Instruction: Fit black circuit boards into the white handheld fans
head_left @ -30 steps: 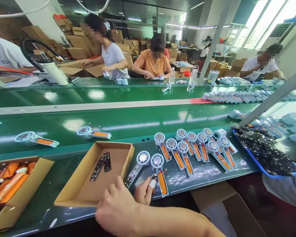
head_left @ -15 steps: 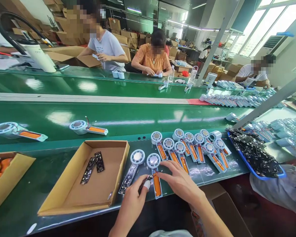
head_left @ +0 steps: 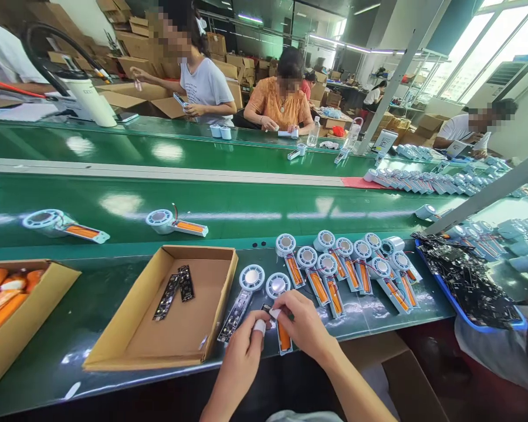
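Observation:
My left hand [head_left: 242,354] and my right hand [head_left: 305,325] meet over an open white fan shell [head_left: 278,286] whose handle carries an orange battery [head_left: 284,339]. Between their taped fingertips they pinch a small dark circuit board [head_left: 266,308] at the top of that handle. Just to the left lies a second fan shell [head_left: 251,277] with a circuit board fitted in its handle. A shallow cardboard tray [head_left: 158,346] by my left hand holds two more dark circuit boards [head_left: 176,288].
A row of several fan shells with batteries [head_left: 347,264] lies to the right, then a blue tray [head_left: 466,319] heaped with black boards. A cardboard box of orange batteries [head_left: 35,316] stands at the left. Two fan shells [head_left: 171,221] ride the green belt. Co-workers sit across.
My right hand has come in from beside the fan shell and joined the left on the small circuit board. A second ago it was out of view and the left hand worked alone.

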`<state>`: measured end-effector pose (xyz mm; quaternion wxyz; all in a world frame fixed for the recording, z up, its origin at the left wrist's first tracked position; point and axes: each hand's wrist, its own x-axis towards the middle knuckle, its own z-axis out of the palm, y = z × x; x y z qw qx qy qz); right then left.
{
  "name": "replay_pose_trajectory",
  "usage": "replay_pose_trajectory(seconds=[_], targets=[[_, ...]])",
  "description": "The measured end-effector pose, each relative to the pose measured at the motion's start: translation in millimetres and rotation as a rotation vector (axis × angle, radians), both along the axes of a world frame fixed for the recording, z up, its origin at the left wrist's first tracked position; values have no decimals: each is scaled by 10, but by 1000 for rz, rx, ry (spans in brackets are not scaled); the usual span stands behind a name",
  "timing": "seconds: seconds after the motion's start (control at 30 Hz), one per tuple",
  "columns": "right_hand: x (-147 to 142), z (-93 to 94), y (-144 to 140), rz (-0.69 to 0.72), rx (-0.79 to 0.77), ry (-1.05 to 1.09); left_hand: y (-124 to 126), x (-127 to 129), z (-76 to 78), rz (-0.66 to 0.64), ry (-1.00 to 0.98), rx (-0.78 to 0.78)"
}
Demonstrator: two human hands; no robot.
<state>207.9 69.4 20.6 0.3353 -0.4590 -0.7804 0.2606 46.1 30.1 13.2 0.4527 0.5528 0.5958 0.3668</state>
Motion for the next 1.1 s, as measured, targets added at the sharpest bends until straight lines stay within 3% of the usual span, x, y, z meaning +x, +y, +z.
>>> replay_pose_trajectory(seconds=[0.1, 0.27, 0.37, 0.47, 0.67, 0.8, 1.1], targets=[[57, -2, -16, 48, 80, -12, -10, 27, 17, 21, -49, -54], [97, 42, -59, 76, 192, -210, 36, 79, 58, -11, 38, 118], [95, 81, -94, 87, 235, -296, 75, 78, 56, -17, 31, 110], [116, 105, -111, 111, 205, -272, 99, 55, 40, -13, -6, 38], [165, 76, -91, 122, 23, -5, 89, 51, -12, 6, -50, -7], [144, 26, -93, 100, 44, -16, 65, 62, -16, -17, -74, -97], [165, -37, -85, 193, 62, -60, 63, 127, 50, -7, 71, 130]])
